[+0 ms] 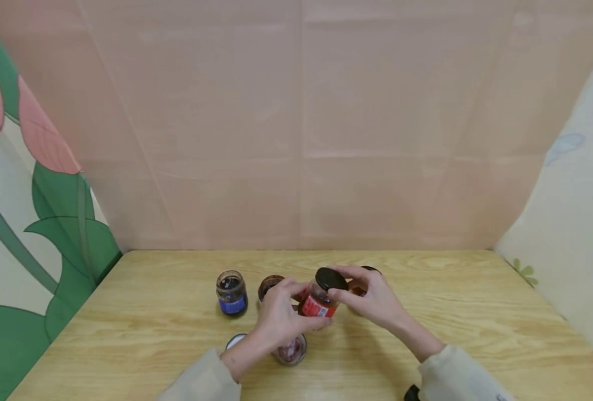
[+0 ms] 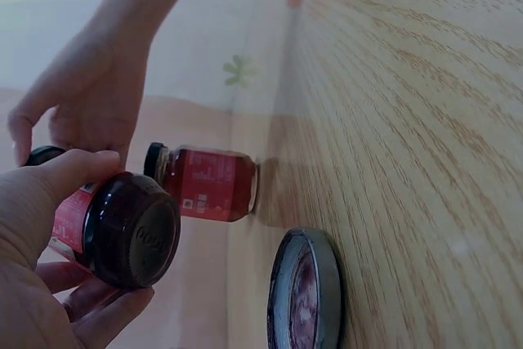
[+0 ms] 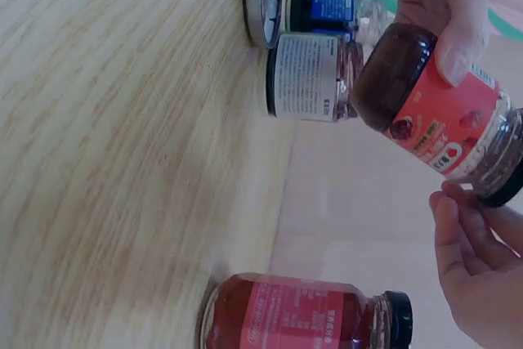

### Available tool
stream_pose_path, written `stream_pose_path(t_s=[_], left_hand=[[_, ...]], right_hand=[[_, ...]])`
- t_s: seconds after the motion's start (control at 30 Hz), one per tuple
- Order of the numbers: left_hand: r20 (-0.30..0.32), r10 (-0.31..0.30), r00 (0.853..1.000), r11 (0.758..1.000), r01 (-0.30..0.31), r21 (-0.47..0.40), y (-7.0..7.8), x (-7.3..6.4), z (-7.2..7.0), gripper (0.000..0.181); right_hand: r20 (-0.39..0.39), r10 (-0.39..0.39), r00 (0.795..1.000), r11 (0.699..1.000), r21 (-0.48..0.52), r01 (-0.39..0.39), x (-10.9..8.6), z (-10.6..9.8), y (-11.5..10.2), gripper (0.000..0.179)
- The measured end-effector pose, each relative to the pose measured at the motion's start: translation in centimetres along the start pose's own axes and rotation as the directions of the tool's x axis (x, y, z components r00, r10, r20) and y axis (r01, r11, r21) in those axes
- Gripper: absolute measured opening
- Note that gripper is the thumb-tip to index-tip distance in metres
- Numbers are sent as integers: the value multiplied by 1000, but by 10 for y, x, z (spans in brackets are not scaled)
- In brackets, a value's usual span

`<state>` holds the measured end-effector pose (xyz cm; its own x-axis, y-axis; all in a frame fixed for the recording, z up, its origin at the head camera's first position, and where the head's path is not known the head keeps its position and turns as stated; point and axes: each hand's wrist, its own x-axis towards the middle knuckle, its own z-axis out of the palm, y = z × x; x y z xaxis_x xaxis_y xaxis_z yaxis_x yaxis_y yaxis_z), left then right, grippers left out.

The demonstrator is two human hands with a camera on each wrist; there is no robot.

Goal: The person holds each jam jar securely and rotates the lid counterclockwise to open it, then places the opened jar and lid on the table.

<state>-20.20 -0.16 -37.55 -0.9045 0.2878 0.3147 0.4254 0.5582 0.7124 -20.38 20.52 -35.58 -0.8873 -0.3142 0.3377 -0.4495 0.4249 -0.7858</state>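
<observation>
Over the table, my left hand [image 1: 283,312] grips a glass jam jar [image 1: 318,303] with a red label and dark contents, thumb and fingers round its body. It is tilted, its base toward the left wrist camera. A black lid [image 1: 332,278] sits at its mouth, slightly askew to the neck in the right wrist view. My right hand [image 1: 372,295] pinches this lid by its edge with thumb and fingers. Behind the right hand a second red-labelled jar [image 2: 212,184] stands upright with its black lid on, mostly hidden in the head view.
At left stands a lidless blue-labelled jar [image 1: 232,295]. Beside it, partly behind the left hand, is another lidless jar [image 1: 270,285], its white label [image 3: 306,77] seen in the right wrist view. Nearer lie two upturned lids, one white inside [image 1: 235,340], one stained purple [image 1: 290,353].
</observation>
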Motion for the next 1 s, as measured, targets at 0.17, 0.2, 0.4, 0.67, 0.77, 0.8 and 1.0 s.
stream_pose_path(t_s=[0.17, 0.2, 0.4, 0.67, 0.77, 0.8, 1.0], left_hand=[[3, 5, 1000, 1000, -5, 0, -1, -1, -2, 61], [3, 8, 1000, 1000, -8, 2, -1, -1, -3, 61], [4, 34, 999, 999, -34, 3, -2, 0, -4, 59], [37, 51, 998, 999, -51, -16, -4, 0, -8, 59], [52, 57, 997, 998, -55, -32, -5, 0, -10, 61], [56, 60, 997, 998, -58, -37, -5, 0, -10, 61], [85, 82, 993, 994, -76, -80, -9, -1, -14, 56]], right_hand=[[-61, 61, 996, 994, -89, -66, 0, 3, -5, 39], [-87, 77, 993, 990, -113, -87, 1, 4, -6, 37], [-199, 120, 973, 965, -207, -161, 3, 10, -11, 33], [-217, 147, 965, 961, -201, -192, 5, 12, -13, 37], [-203, 160, 966, 965, -175, -197, 6, 11, -13, 37], [-196, 162, 967, 967, -165, -195, 6, 11, -13, 37], [-70, 84, 994, 994, -71, -89, 7, 7, -7, 32]])
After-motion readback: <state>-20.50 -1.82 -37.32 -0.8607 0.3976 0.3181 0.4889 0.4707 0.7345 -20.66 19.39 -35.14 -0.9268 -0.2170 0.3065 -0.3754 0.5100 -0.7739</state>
